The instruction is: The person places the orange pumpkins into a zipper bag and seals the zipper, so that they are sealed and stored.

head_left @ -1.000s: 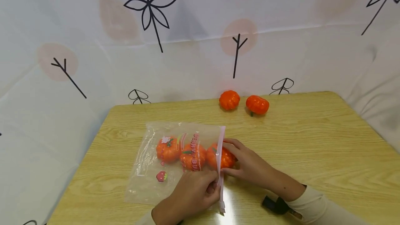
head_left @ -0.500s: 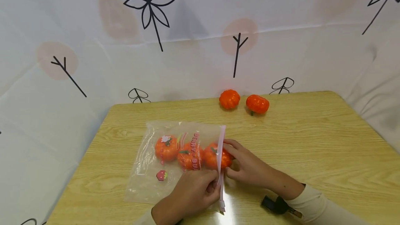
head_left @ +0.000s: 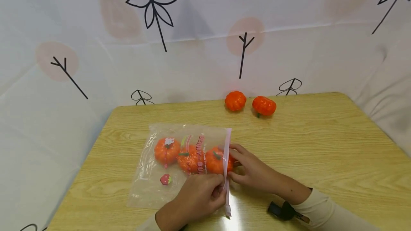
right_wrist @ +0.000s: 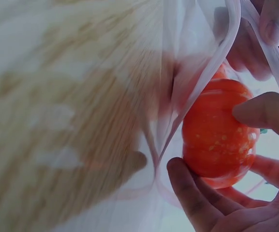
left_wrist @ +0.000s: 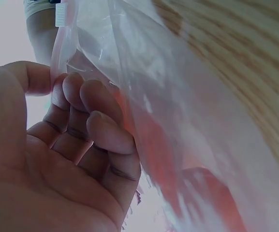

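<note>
A clear zip bag [head_left: 144, 188] with pink print lies flat on the table, its pink zip edge facing right. Two orange toy pumpkins sit wholly inside: the left pumpkin [head_left: 166, 152] and the middle pumpkin [head_left: 190, 160]. A third pumpkin [head_left: 216, 161] is at the bag's mouth, mostly inside. My right hand [head_left: 255, 174] holds that pumpkin; in the right wrist view its thumb [right_wrist: 262, 112] lies on the orange skin and the fingers curl beneath. With thumb and curled fingertips, my left hand [head_left: 199, 195] pinches the bag's zip edge [left_wrist: 58, 58].
Two more orange pumpkins rest by the table's back edge, one pumpkin [head_left: 235, 101] left of the other pumpkin [head_left: 264, 106]. Behind the wooden table [head_left: 321, 134] hangs a patterned white cloth [head_left: 199, 63]. A black device [head_left: 282, 210] sits at my right wrist.
The three pumpkins have slid left, deeper into the bag. My right hand's grip on the nearest one has shifted slightly. The left hand keeps its place on the zip edge.
</note>
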Available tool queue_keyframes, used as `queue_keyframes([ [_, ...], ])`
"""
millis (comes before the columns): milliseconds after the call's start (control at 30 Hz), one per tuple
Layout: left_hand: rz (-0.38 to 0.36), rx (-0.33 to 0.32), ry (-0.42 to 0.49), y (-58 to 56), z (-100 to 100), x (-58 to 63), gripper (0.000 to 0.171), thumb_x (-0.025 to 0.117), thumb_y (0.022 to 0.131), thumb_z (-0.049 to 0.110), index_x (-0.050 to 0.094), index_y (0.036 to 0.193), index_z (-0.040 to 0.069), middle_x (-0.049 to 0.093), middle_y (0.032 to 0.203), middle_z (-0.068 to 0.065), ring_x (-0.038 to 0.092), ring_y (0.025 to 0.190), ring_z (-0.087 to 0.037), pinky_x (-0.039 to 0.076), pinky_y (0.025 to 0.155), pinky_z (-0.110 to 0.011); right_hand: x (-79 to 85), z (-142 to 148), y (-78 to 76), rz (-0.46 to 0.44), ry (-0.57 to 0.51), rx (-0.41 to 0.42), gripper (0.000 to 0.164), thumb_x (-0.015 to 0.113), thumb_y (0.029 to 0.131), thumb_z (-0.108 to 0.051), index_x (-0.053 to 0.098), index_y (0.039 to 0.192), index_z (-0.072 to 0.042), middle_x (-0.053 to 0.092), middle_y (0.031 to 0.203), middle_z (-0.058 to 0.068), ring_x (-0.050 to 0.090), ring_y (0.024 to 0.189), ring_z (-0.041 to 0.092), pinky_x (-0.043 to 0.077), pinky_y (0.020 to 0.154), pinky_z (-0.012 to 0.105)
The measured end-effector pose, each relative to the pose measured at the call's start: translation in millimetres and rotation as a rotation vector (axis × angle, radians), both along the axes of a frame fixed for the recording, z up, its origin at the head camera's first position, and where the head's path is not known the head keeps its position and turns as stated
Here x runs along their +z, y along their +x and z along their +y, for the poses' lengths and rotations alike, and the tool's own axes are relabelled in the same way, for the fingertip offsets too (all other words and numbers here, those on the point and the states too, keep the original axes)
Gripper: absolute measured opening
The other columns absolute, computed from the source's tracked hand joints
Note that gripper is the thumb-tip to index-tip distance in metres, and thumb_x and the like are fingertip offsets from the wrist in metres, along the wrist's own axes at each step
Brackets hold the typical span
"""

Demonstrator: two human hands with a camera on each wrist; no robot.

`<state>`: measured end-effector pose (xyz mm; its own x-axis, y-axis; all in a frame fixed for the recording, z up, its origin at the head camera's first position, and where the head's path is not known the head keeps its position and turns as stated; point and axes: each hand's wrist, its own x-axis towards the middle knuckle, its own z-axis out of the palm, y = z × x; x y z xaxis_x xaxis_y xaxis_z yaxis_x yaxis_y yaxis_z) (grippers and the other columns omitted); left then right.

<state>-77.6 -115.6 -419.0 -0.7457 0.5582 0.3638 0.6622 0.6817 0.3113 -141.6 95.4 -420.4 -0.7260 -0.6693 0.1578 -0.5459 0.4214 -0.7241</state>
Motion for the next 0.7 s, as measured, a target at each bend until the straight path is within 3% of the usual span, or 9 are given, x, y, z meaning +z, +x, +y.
queue_keyframes([
  [700,-0.023,-0.058,-0.012,0.6,-0.4,1.0,0.024,0.073,0.078,0.023,0.05,0.071,0.023,0.037,0.062,0.017,0.029,0.057,0.008,0.017,0.052,-0.007,-8.9,1.6,-3.8,-0.095,-0.077,0.014,0.067,0.064,0.097,-0.014,0.03,0.154,-0.009,0.036,0.155,0.017,0.058,0.125,0.031,0.054,0.096,0.034],
])
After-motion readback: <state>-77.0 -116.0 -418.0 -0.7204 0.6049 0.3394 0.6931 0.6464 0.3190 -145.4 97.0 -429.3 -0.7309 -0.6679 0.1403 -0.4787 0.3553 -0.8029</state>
